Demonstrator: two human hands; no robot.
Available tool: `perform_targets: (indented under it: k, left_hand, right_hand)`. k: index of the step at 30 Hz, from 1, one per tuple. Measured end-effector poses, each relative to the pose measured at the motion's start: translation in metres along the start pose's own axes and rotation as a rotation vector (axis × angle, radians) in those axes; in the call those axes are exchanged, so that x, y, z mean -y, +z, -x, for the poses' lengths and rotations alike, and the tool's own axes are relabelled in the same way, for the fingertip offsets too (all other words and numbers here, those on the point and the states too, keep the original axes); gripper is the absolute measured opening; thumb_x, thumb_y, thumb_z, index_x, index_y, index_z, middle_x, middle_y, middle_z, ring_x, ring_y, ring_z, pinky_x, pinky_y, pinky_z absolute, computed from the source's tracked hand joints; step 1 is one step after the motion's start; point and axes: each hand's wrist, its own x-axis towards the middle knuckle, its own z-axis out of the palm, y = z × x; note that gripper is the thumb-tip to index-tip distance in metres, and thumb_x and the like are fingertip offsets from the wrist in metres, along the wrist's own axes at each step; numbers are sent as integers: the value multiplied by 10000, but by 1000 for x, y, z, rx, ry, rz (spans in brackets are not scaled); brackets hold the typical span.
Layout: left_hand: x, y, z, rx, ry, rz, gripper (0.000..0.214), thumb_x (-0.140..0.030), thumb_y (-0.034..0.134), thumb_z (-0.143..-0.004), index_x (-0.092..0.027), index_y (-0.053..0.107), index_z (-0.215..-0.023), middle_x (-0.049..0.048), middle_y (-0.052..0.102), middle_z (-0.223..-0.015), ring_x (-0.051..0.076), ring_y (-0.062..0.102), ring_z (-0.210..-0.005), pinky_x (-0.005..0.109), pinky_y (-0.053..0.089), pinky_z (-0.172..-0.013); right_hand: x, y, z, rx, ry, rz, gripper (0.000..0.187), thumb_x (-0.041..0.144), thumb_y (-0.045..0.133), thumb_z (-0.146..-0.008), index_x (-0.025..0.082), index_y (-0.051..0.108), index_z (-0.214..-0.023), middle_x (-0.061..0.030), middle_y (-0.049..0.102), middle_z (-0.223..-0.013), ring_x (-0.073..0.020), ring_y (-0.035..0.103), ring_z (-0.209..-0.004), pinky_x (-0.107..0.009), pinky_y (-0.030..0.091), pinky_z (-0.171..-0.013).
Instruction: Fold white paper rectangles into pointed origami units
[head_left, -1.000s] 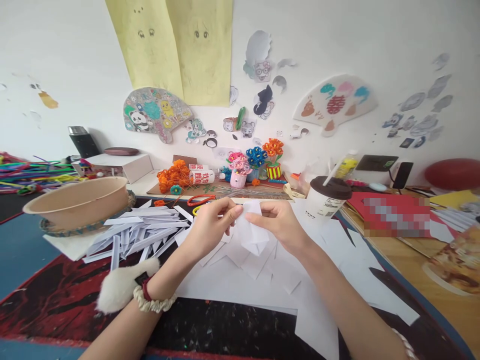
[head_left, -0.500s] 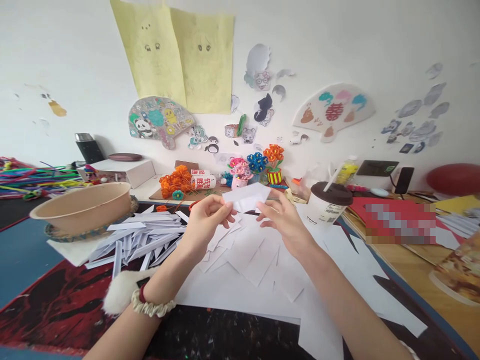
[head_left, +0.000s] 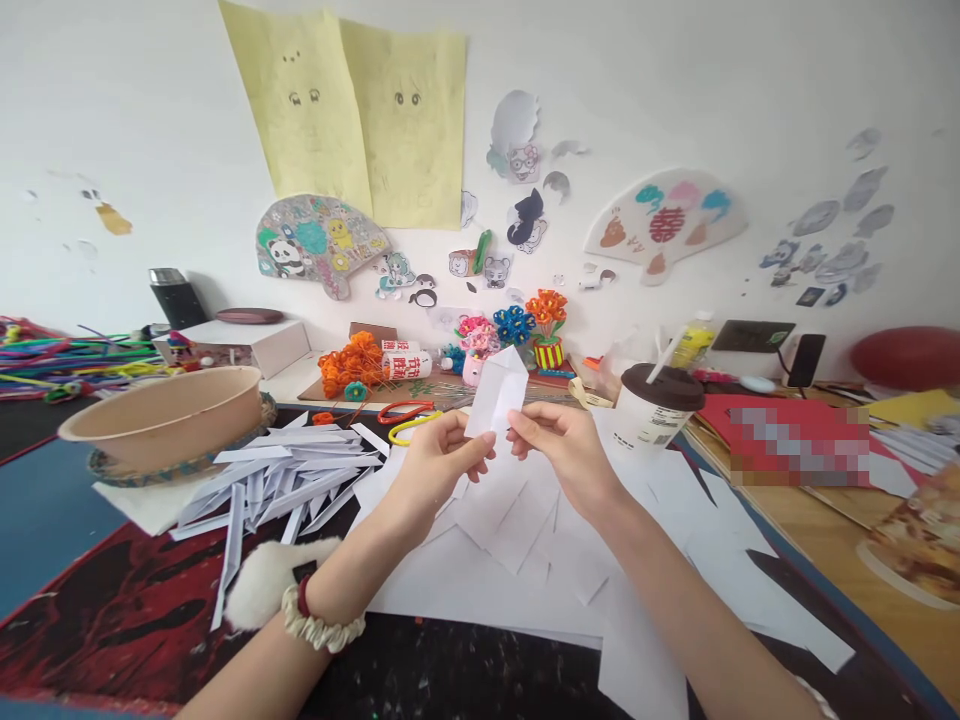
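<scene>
A small folded white paper piece [head_left: 497, 394] stands upright between both hands, its pointed top up. My left hand [head_left: 431, 466] pinches its lower left edge with thumb and forefinger. My right hand [head_left: 562, 448] pinches its lower right edge, fingers curled. Under the hands lie loose white paper sheets [head_left: 517, 540] on a dark red and black mat [head_left: 112, 610]. To the left is a pile of folded white paper strips [head_left: 277, 480].
A tan bowl [head_left: 161, 415] sits at the left, coloured pipe cleaners [head_left: 67, 360] behind it. Red and yellow scissors [head_left: 405, 418], pipe-cleaner flowers [head_left: 510, 335] and a glue tube [head_left: 401, 360] lie beyond the hands. A lidded cup with straw [head_left: 656, 405] stands right.
The paper piece went from hanging point-down, to held flat and raised, to standing upright with its point up. Both hands kept hold of it and shifted slightly.
</scene>
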Motion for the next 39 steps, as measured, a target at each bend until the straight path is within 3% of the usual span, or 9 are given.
perform_targets:
  k: [5, 12, 15, 17, 20, 23, 27, 34, 39]
  left_hand:
    - [-1, 2, 2, -6, 20, 5, 229, -329, 696, -754, -136, 573, -755, 12, 602, -685, 94, 503, -567, 218, 398, -517]
    - [-1, -1, 0, 75, 30, -1, 249, -344, 683, -776, -144, 546, -716, 3, 586, -673, 93, 502, -560, 228, 416, -535]
    - [-5, -6, 0, 136, 95, -107, 219, -342, 643, -812, -156, 548, -747, 12, 597, -718, 101, 513, -581, 229, 418, -537]
    - [-8, -12, 0, 122, 243, -309, 144, -270, 637, -817, -172, 576, -903, 27, 624, -851, 110, 544, -641, 231, 435, -566]
    - [-10, -20, 0, 50, 563, -689, 309, -119, 585, -825, -221, 559, -1116, 33, 629, -1004, 119, 582, -742, 235, 454, -654]
    - [-6, -24, -3, 39, 845, -941, 256, -76, 506, -877, -236, 625, -1037, 35, 636, -996, 138, 601, -824, 246, 451, -706]
    - [2, -25, -6, -47, 1093, -1003, 205, -66, 522, -889, -209, 656, -950, 30, 642, -899, 136, 595, -783, 246, 443, -677]
    - [-1, -28, -7, -45, 1061, -1089, 155, -154, 543, -917, -225, 680, -911, 10, 633, -832, 119, 555, -689, 275, 356, -631]
    - [-4, -25, -6, -58, 913, -1094, 120, -214, 583, -905, -225, 687, -844, 12, 608, -831, 140, 553, -736, 309, 309, -684]
  right_hand:
    - [0, 2, 1, 80, 17, 44, 324, 467, 755, -714, 146, 724, -741, -52, 672, -666, -160, 599, -597, -302, 503, -587]
    - [2, -2, 3, 74, 12, 11, 335, 450, 777, -696, 140, 699, -595, -45, 635, -553, -136, 551, -479, -277, 444, -474]
    - [2, -4, 3, 63, 30, -18, 344, 446, 769, -709, 137, 699, -575, -56, 636, -548, -140, 547, -481, -283, 431, -477]
    - [3, -5, 3, 50, 41, -15, 347, 438, 769, -709, 134, 699, -559, -61, 630, -536, -138, 538, -472, -282, 412, -467]
    - [4, -9, 2, 55, 76, -3, 363, 437, 782, -687, 132, 681, -518, -50, 603, -498, -124, 505, -427, -271, 369, -430]
    - [5, -10, 1, 79, 101, 24, 384, 453, 788, -668, 131, 664, -499, -45, 596, -493, -111, 475, -397, -262, 332, -401]
    - [8, -8, 1, 99, 72, 80, 372, 461, 785, -673, 140, 656, -536, -32, 598, -526, -112, 487, -446, -263, 372, -443]
    - [10, -6, 1, 114, 5, 158, 342, 480, 750, -720, 158, 677, -632, -16, 600, -567, -132, 539, -539, -271, 444, -533]
    - [10, -5, 1, 150, -14, 113, 288, 446, 749, -737, 163, 717, -700, -31, 652, -625, -148, 586, -611, -281, 485, -601]
